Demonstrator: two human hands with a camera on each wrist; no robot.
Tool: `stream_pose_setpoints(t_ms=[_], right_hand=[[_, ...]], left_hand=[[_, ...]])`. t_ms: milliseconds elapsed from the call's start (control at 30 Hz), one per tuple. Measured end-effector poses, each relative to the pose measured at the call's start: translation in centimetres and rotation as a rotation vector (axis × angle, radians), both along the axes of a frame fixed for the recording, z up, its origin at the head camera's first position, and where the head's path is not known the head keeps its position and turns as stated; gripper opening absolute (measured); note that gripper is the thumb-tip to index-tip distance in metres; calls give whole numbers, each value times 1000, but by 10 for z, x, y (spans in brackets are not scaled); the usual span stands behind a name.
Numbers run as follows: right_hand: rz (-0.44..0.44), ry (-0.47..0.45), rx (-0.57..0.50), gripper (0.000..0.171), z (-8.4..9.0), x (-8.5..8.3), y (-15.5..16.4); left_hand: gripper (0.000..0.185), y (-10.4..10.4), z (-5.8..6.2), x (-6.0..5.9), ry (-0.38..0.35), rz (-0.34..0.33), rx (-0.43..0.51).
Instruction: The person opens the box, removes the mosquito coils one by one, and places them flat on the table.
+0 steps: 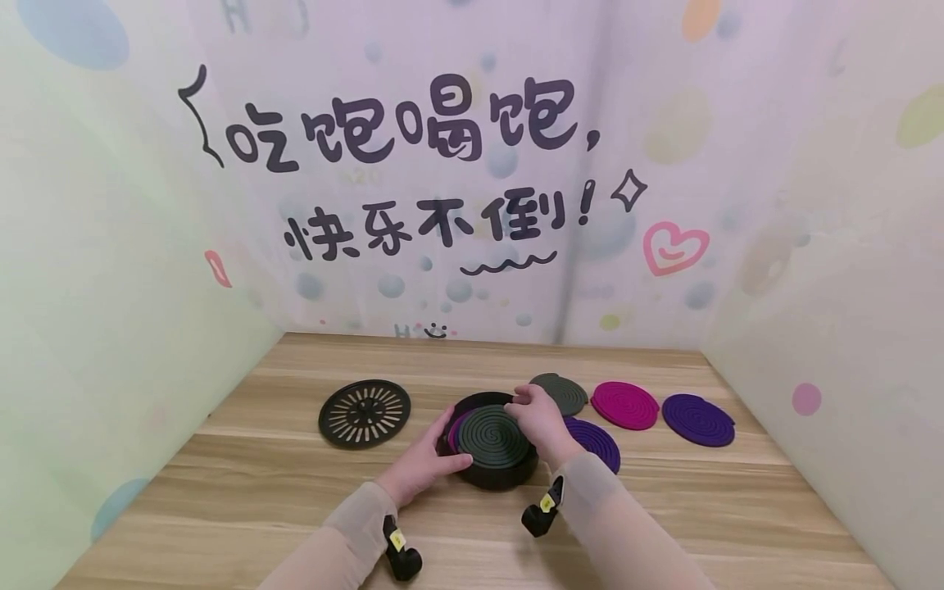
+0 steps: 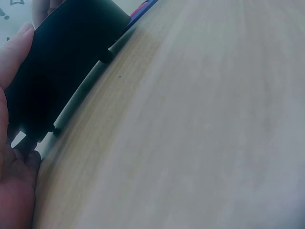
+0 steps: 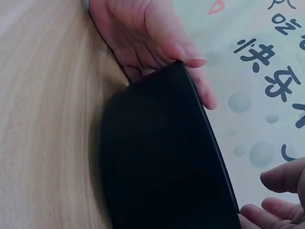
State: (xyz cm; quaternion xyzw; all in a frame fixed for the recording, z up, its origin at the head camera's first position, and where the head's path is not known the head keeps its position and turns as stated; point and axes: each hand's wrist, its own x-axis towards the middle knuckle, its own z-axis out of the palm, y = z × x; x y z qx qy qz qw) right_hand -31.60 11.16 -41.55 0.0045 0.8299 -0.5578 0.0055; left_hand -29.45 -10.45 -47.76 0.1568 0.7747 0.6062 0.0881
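Note:
A black round holder (image 1: pixel 497 478) stands on the table in front of me. A dark green spiral coaster (image 1: pixel 492 437) lies on top inside it, with magenta and purple edges showing beneath on the left. My left hand (image 1: pixel 419 469) grips the holder's left side, its thumb by the near rim and its fingers around the wall. At the right rim is my right hand (image 1: pixel 544 422), its fingers bent over the coaster's edge. In the right wrist view the thumb and fingertips of that right hand (image 3: pixel 281 198) are apart, with no coaster visible between them.
A black slotted disc (image 1: pixel 365 413) lies to the left. Behind and right of the holder lie another green coaster (image 1: pixel 564 395), a magenta one (image 1: pixel 625 405) and a purple one (image 1: pixel 699 419). A second purple coaster (image 1: pixel 599 442) is partly hidden by my right forearm.

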Motion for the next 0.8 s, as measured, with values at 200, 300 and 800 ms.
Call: stream_pose_setpoints(t_ms=[200, 300, 800], right_hand=[[-10, 6, -33, 44, -1, 0, 0], [-15, 11, -52, 43, -1, 1, 0], [-11, 27, -127, 42, -1, 1, -1]], left_hand=[[94, 0, 1, 1, 1, 10, -2], [94, 0, 0, 1, 4, 10, -4], [95, 0, 1, 0, 5, 4, -3]])
